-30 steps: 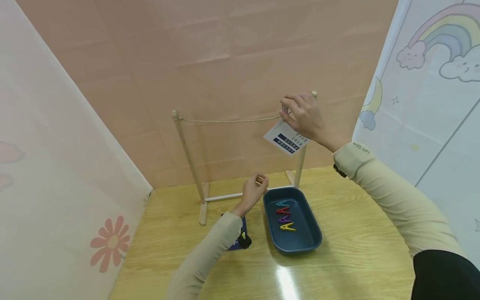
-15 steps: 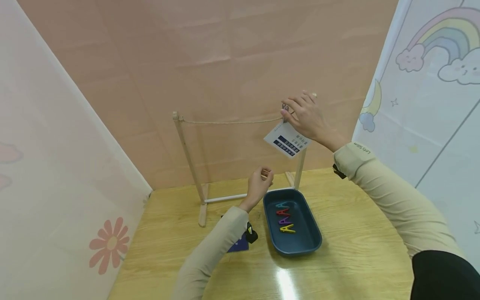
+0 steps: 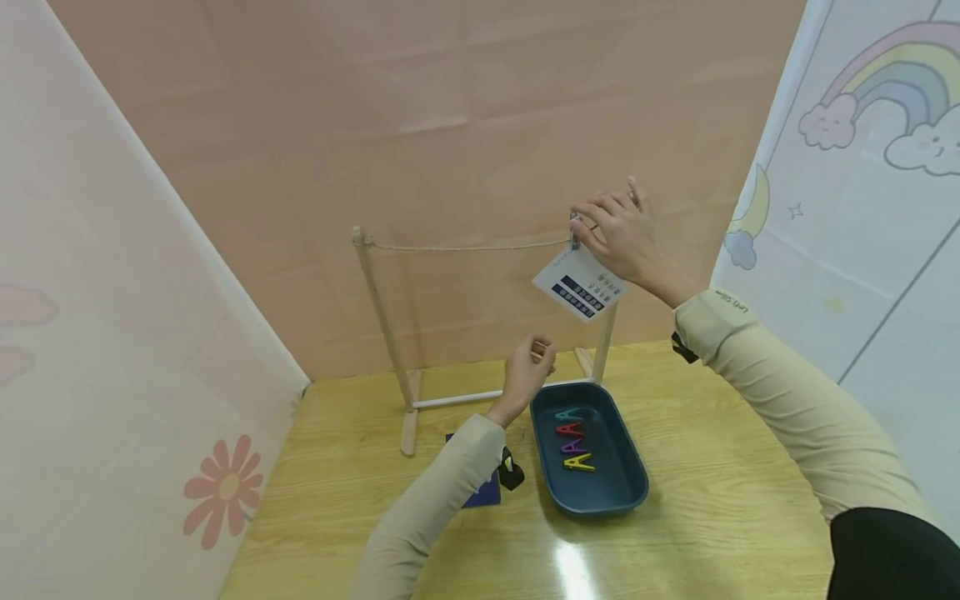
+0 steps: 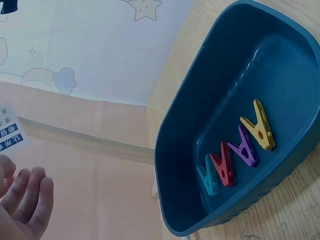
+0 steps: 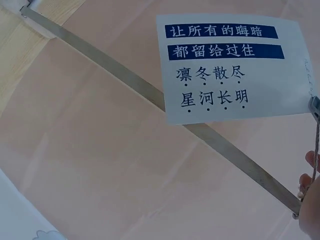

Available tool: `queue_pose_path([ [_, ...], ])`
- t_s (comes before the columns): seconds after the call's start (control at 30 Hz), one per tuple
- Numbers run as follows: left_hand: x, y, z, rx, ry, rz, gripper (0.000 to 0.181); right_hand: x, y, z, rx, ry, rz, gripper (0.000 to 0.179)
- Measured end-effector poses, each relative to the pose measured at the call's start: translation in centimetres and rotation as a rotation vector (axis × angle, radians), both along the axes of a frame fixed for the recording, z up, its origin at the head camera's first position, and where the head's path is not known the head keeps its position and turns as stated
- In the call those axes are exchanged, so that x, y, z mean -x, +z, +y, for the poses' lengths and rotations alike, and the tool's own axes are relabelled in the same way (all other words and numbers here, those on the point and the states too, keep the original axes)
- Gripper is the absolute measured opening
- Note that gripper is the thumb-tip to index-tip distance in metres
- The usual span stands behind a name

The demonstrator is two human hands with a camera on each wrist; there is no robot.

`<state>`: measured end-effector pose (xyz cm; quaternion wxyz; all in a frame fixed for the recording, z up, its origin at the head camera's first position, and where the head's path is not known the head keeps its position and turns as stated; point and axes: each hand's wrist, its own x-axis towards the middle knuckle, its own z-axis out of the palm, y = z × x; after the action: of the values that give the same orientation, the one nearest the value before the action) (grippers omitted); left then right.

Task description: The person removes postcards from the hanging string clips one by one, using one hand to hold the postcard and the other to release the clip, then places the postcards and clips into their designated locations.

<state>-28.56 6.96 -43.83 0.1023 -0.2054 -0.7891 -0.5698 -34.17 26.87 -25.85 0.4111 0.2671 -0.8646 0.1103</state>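
My right hand (image 3: 618,233) is raised at the right end of the string (image 3: 465,248), its thumb and index finger pinching a grey clothespin (image 3: 575,233). That clothespin (image 5: 314,106) bites the corner of a white card (image 5: 225,70) with dark blue bands and printed characters, at the string. The card hangs tilted below the hand. Lower down, my left hand (image 3: 527,371) hovers near the far left corner of a dark blue tray (image 3: 600,504), fingers loosely curled and holding nothing. In the tray lie a teal, a red, a purple and a yellow clothespin (image 4: 260,127).
The string spans two wooden posts (image 3: 384,321) of a stand with a white crossbar (image 3: 457,399). A dark blue card (image 3: 483,493) lies on the wooden table (image 3: 322,475), partly under my left forearm. Printed sheets wall the sides, and a plain pinkish sheet (image 3: 450,125) stands behind.
My left hand has drifted a little to the right. The right hand stays at the string, its outer fingers lifted more, and the grey clothespin shows more upright between thumb and finger.
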Motion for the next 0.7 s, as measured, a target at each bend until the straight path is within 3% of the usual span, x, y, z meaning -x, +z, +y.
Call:
queue_pose_path([
  [0.37,0.6,0.1,0.8,-0.014,-0.002,0.015,0.012,0.2,-0.2,0.4,0.007,-0.01,-0.055,0.032],
  [0.7,1.2,0.4,1.4,0.02,0.048,0.042,0.023,0.3,-0.5,0.1,0.056,-0.005,-0.004,0.028],
])
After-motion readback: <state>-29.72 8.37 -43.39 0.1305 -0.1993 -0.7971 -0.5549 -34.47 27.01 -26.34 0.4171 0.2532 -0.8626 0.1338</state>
